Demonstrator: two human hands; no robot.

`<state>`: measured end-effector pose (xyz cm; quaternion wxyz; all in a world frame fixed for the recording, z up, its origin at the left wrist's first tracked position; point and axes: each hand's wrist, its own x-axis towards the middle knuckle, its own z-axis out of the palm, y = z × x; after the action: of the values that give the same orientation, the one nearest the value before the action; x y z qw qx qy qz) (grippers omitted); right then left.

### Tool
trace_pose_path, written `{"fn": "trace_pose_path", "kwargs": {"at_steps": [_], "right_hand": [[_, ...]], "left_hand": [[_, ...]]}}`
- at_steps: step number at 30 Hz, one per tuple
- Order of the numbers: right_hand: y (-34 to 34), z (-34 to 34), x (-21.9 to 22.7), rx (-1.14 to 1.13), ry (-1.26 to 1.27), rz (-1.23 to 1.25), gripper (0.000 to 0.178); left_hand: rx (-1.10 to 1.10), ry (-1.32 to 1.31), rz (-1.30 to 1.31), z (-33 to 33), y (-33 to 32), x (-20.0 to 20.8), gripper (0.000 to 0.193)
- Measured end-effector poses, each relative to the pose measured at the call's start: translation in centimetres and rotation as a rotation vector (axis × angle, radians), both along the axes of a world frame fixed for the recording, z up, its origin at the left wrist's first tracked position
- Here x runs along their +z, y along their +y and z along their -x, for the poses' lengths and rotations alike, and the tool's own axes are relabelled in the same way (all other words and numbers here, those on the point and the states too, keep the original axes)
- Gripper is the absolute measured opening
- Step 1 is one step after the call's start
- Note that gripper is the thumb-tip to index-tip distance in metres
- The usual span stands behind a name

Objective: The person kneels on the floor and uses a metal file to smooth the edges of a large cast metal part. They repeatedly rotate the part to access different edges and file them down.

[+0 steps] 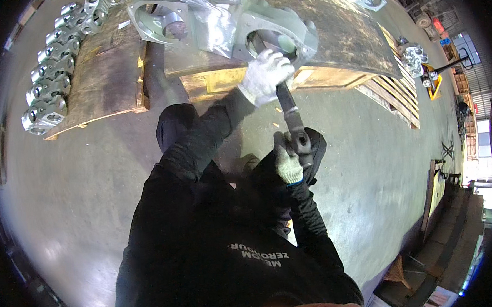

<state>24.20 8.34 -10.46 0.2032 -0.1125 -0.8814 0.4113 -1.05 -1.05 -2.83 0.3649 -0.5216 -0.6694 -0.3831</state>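
Note:
My left hand (267,77), in a pale work glove, is closed around the front of a long, narrow dark hand tool (288,107) that looks like a belt sander. My right hand (287,161), gloved too, grips its rear body close to my right knee. The slim front end reaches into the round opening of a large silver-grey metal casting (306,42). I cannot tell whether the tip touches the inner wall. Beside it on the wooden bench top stands a shiny block-like metal part (214,33), and further left a casting with a wide round opening (139,20).
Rows of silver castings (50,86) line a wooden platform (103,77) on the left. To the right lie a slatted pallet (396,98), more metal parts (412,58) and a yellow pallet jack (434,82). Grey concrete floor (86,189) surrounds me.

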Motion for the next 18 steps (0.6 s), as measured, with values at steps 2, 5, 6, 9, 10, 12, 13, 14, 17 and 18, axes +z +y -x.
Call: {"fn": "trace_pose_path", "kwargs": {"at_steps": [2, 5, 6, 9, 10, 12, 13, 14, 17, 18], "right_hand": [[0.0, -1.0, -0.8, -0.04, 0.125, 0.06, 0.012], [0.5, -2.7, -1.1, -0.066, 0.276, 0.447, 0.011], [0.6, -3.3, -0.9, -0.082, 0.25, 0.547, 0.012], [0.5, -1.6, -0.2, -0.061, 0.206, 0.303, 0.028], [0.2, -0.6, -0.1, -0.072, 0.136, 0.253, 0.024], [-0.6, 0.9, 0.4, -0.086, 0.048, 0.435, 0.019], [-1.0, 1.0, 0.8, -0.085, 0.038, 0.495, 0.026], [-1.3, 0.7, 1.1, -0.18, 0.033, 0.569, 0.024], [-1.7, -0.7, 1.9, -0.329, 0.275, 0.751, 0.011], [-1.8, -1.9, 2.2, -0.255, 0.326, 0.832, 0.013]], "left_hand": [[0.018, -0.035, 0.053, 0.5, 0.4, -0.1, 0.026], [0.034, -0.008, 0.024, 0.3, 0.9, -0.6, 0.024], [0.041, -0.036, 0.039, 0.3, 1.0, -0.8, 0.023], [0.031, -0.051, 0.046, 0.5, 1.3, -0.7, 0.022], [0.028, -0.041, 0.041, 0.9, 1.3, -0.5, 0.022], [0.025, -0.047, 0.041, 1.0, 1.2, -0.3, 0.017], [0.036, -0.025, 0.006, 1.1, 1.2, -0.1, 0.019], [0.057, -0.007, -0.024, 1.0, 1.2, 0.0, 0.021], [0.025, -0.053, 0.135, 0.5, 1.0, 0.1, 0.024], [0.006, -0.055, 0.168, 0.3, 0.9, 0.1, 0.025]]}}
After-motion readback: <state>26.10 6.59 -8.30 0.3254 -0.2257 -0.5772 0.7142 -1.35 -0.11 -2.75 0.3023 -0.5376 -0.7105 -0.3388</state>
